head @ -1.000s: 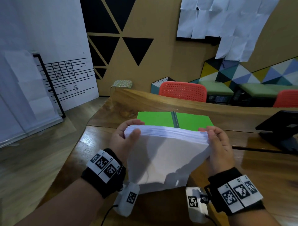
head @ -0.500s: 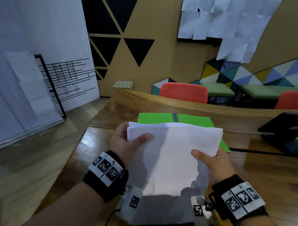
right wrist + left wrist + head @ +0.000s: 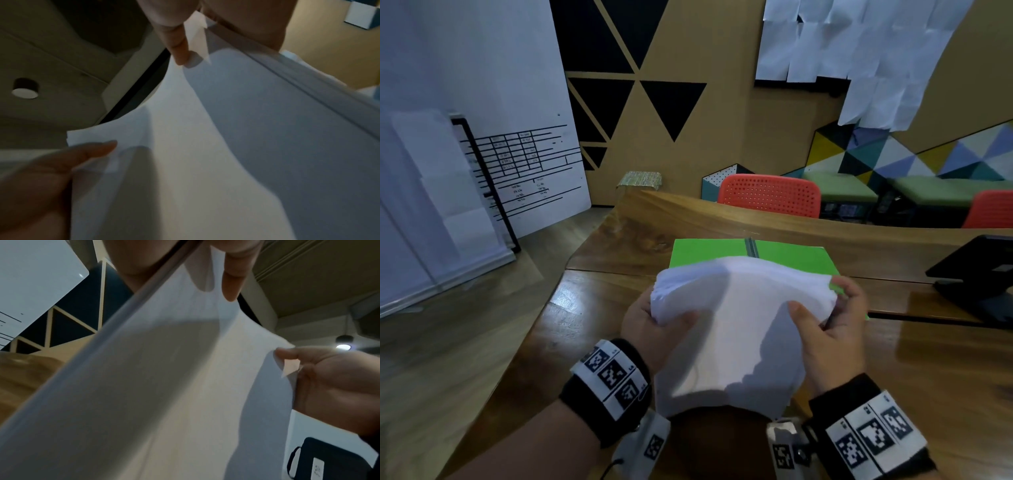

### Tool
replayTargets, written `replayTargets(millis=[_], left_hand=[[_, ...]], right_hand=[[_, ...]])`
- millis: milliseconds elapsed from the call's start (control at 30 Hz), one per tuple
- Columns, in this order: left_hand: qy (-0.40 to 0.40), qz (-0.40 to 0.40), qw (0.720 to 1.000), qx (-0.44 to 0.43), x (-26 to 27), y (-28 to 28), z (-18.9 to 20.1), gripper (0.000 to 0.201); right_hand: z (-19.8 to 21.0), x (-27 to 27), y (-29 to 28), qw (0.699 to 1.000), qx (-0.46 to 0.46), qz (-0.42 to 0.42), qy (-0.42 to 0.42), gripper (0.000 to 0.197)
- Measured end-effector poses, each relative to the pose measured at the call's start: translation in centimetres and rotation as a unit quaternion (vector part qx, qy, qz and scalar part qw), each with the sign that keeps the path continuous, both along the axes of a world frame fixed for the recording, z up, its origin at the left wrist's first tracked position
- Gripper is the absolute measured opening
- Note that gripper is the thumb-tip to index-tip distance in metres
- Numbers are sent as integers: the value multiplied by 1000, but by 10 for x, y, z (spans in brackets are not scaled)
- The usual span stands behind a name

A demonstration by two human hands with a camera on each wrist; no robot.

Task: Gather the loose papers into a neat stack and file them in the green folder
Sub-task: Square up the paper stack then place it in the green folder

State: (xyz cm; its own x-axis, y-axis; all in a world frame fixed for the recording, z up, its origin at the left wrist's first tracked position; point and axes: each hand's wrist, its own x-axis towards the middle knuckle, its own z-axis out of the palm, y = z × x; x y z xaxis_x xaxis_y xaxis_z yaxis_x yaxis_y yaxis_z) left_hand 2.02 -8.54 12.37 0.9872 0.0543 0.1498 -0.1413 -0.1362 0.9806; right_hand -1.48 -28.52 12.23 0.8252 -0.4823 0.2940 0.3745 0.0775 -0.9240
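Note:
A thick stack of white papers [image 3: 736,329] stands nearly upright between both hands above the wooden table [image 3: 935,370], its top edge bowed away from me. My left hand [image 3: 654,322] grips the stack's upper left corner, thumb on the near face. My right hand [image 3: 828,329] grips the upper right corner the same way. The left wrist view shows the papers [image 3: 164,386] from below with the left thumb [image 3: 232,280] pressed on them; the right wrist view shows the sheets [image 3: 226,146] and the right thumb [image 3: 176,42]. The green folder [image 3: 722,251] lies open flat just behind the stack.
A black device on a stand [image 3: 976,274] sits at the table's right edge. Red chairs [image 3: 770,195] stand behind the table's far side. A white board [image 3: 482,137] leans at the left, with wooden floor below it.
The stack went from bowed, to tilted flat toward me, and now stands up again with its top edge curved away. Both hands kept their hold on the upper corners.

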Motion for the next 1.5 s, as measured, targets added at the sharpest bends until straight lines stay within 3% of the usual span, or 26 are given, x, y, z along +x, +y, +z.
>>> replayTargets(millis=[67,133,233,333,500,600,667,767,1033,1233,1300,1500], left_hand=[[-59,-24,996,-59,0,2,10,37],[-105,-53,989,-86,1,5,19,47],[-120,-73,987,-82,4,3,25,30],[-106,-67,987,-97,6,2,24,11],[-100,-47,984,-138,6,1,25,33],[-58,-25,986,-157,8,-3,28,22],[-34,-12,988,-149,8,-4,29,22],[-12,1,991,-134,7,-5,33,23],[54,47,985,-156,10,-8,36,20],[42,55,980,-188,12,-8,36,24],[42,42,980,-190,12,-6,37,23],[34,-13,975,-221,11,-5,38,14]], right_hand=[[5,-1,-2,997,-73,-16,-32,67],[10,-1,-7,982,-180,-33,-42,47],[13,2,-14,965,-253,-57,-30,30],[13,1,-14,975,-216,-58,-10,18],[11,5,-15,991,-123,-55,11,18],[14,8,-14,995,-87,-47,24,6],[18,10,-13,997,-51,-51,6,17],[25,11,-17,999,5,-46,-16,15],[13,10,-18,987,-151,-43,18,20],[18,18,-21,973,-220,-58,40,27],[19,17,-21,972,-222,-65,48,23],[15,18,-20,991,-117,-52,43,28]])
